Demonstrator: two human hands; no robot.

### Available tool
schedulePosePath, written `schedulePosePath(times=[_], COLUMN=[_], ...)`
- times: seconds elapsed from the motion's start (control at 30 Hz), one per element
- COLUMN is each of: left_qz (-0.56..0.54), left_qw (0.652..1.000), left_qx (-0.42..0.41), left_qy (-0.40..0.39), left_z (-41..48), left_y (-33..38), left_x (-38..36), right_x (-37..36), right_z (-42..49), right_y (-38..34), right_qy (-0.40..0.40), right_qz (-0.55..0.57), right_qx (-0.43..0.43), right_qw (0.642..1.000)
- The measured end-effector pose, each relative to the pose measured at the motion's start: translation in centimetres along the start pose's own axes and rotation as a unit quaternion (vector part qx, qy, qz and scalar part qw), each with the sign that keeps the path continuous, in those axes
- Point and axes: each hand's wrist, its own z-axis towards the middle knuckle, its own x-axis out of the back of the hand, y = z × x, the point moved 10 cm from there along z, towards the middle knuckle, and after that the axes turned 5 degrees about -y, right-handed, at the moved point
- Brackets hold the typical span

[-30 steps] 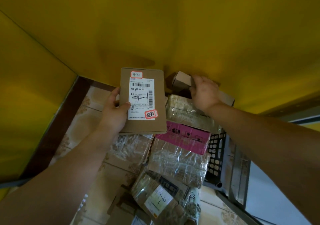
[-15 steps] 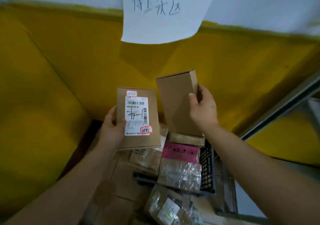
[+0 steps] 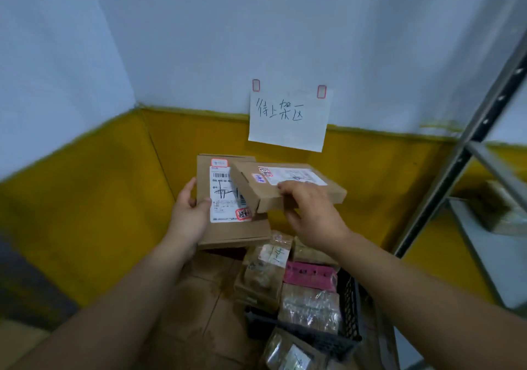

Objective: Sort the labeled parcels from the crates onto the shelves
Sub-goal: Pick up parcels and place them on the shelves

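Note:
My left hand (image 3: 190,212) grips a flat brown cardboard parcel (image 3: 228,227) by its left edge, its white barcode label facing me. My right hand (image 3: 309,212) holds a second brown labeled box (image 3: 308,191) by its near edge, tilted almost flat, its left end overlapping the first parcel's upper right. Below both hands stands a black plastic crate (image 3: 350,307) with several parcels wrapped in clear tape and a pink parcel (image 3: 310,274). The metal shelf (image 3: 482,227) is at the right.
A handwritten paper sign (image 3: 289,120) is taped to the white and yellow wall straight ahead. On the shelf at the right lies a taped parcel (image 3: 502,210). A grey shelf upright (image 3: 467,147) slants up the right side. Tiled floor shows left of the crate.
My right hand has lifted the second box out of the crate and turned it label up, next to the first parcel. My view has risen from the crate to the wall.

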Motion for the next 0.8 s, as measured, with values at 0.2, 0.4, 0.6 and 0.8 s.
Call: schedulePosePath(times=[0.2,0.4,0.6,0.8], left_qz=[-0.027,-0.058,-0.064,-0.064], left_qw=[0.998,0.995,0.993,0.991], left_qx=[-0.024,-0.021,-0.038,-0.082], left_qy=[0.051,0.083,0.092,0.086], left_z=[-6.2,-11.7,-15.1,-17.4], left_y=[3.8,4.1,4.4,6.1], left_x=[-0.3,-1.5,-0.4,2.3], right_x=[2.9,3.4,4.4,5.6], right_z=[-5.0,-10.1,-12.3,-13.6], right_y=[-3.2,-4.8,-3.8,1.4], right_qy=[0.042,0.044,0.028,0.116], right_qz=[-0.100,-0.113,-0.107,0.224], right_qx=[0.193,0.315,0.204,-0.251], right_qw=[0.975,0.941,0.973,0.934])
